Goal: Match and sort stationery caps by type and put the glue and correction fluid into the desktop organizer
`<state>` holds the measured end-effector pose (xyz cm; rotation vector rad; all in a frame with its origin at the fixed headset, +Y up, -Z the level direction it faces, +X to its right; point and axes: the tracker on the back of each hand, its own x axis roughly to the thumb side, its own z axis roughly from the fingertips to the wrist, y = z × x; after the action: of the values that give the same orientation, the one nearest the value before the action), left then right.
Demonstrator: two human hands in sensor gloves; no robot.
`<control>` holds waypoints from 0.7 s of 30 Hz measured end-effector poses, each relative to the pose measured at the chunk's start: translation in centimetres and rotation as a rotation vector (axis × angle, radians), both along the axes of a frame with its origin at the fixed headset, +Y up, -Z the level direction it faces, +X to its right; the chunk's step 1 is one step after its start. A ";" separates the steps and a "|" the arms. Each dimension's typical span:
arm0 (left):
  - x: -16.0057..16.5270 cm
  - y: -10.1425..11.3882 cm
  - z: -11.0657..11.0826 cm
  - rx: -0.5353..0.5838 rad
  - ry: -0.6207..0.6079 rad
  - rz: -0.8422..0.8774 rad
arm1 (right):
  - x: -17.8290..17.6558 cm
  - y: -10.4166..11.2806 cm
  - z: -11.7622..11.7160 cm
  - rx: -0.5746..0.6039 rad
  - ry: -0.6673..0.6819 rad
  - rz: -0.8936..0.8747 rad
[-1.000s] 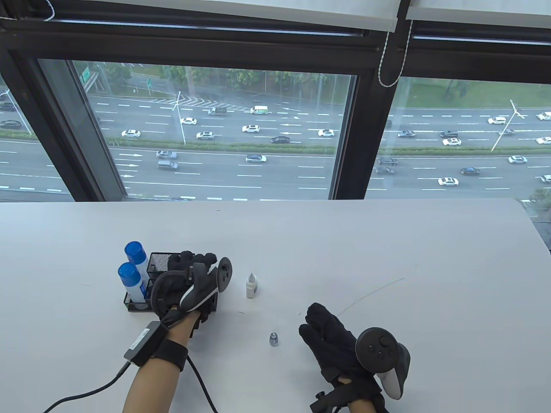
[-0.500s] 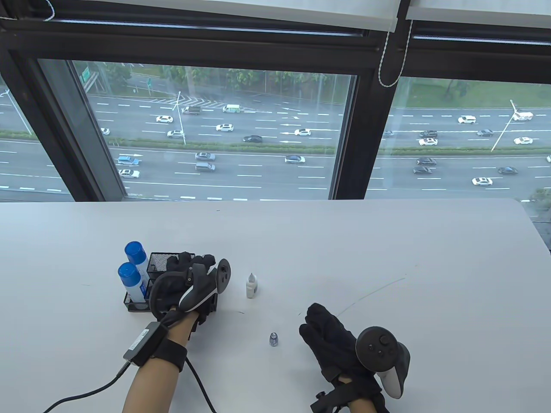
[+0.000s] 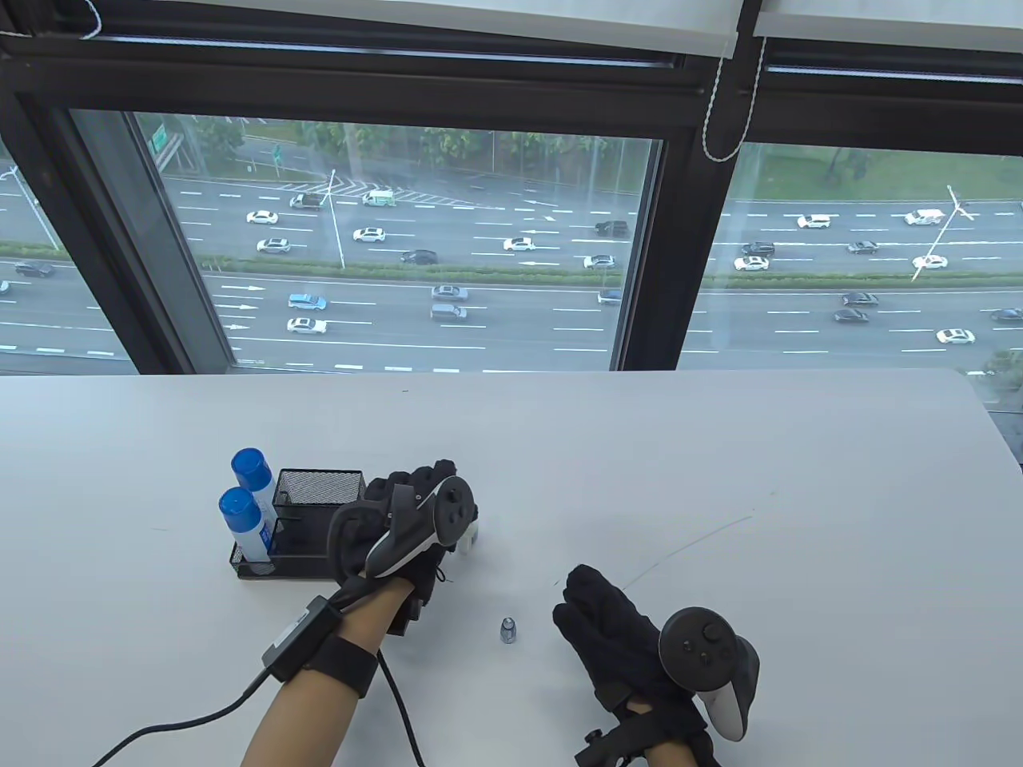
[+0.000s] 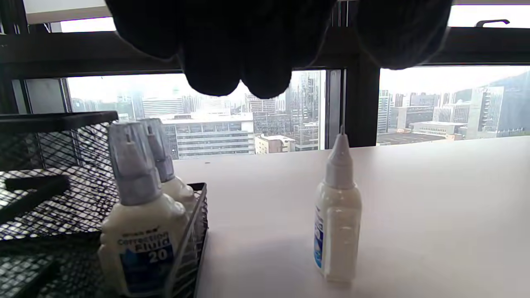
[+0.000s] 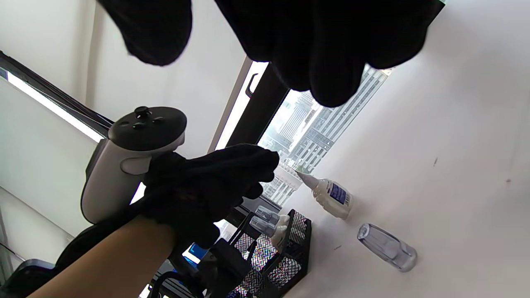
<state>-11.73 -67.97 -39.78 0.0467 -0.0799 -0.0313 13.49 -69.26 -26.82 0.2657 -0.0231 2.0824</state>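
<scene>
L fingers (image 3: 415, 483) now over uncapped bottle (image 4: 337, 215)

Black gloves cover both hands, grey-and-white trackers (image 3: 707, 651) strapped on, a black cable (image 3: 184, 723) trailing.

I'm high up in what looks like an office — a plain white table (image 3: 559, 447) set against big dark-framed windows (image 3: 400, 240) with roller blinds (image 3: 384, 20), a multi-lane road (image 3: 479, 311) with cars far below and office towers (image 4: 476, 111) beyond. A black mesh desktop organizer (image 3: 316, 487) sits on the table.
</scene>
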 end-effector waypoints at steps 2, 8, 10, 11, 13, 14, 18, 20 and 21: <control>0.8 -1.2 -0.4 -0.036 0.000 -0.015 | 0.1 0.0 0.0 -0.001 0.001 -0.003; 1.6 -3.9 -1.6 -0.094 0.052 -0.011 | 0.2 0.0 0.0 0.002 -0.006 -0.009; 1.5 -4.5 -1.8 -0.112 0.075 0.014 | 0.2 0.0 0.0 0.001 -0.006 -0.012; 1.4 -4.7 -2.0 -0.114 0.091 0.033 | 0.3 -0.1 0.0 -0.001 -0.006 -0.014; 1.0 -5.2 -2.2 -0.150 0.119 0.090 | 0.3 -0.1 0.0 -0.002 -0.005 -0.015; 0.7 -5.6 -2.4 -0.177 0.137 0.131 | 0.3 -0.1 0.0 -0.002 -0.005 -0.016; 0.5 -6.2 -2.5 -0.169 0.152 0.173 | 0.3 -0.1 0.0 -0.003 -0.006 -0.018; 0.8 -6.3 -2.5 -0.183 0.152 0.146 | 0.3 -0.1 0.0 -0.004 -0.007 -0.019; 0.8 -6.3 -2.5 -0.178 0.149 0.144 | 0.3 -0.1 0.0 -0.004 -0.007 -0.018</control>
<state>-10.94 -74.31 -42.23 -0.1276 0.0703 0.1160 13.80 -69.38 -26.85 0.2547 -0.0261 2.0649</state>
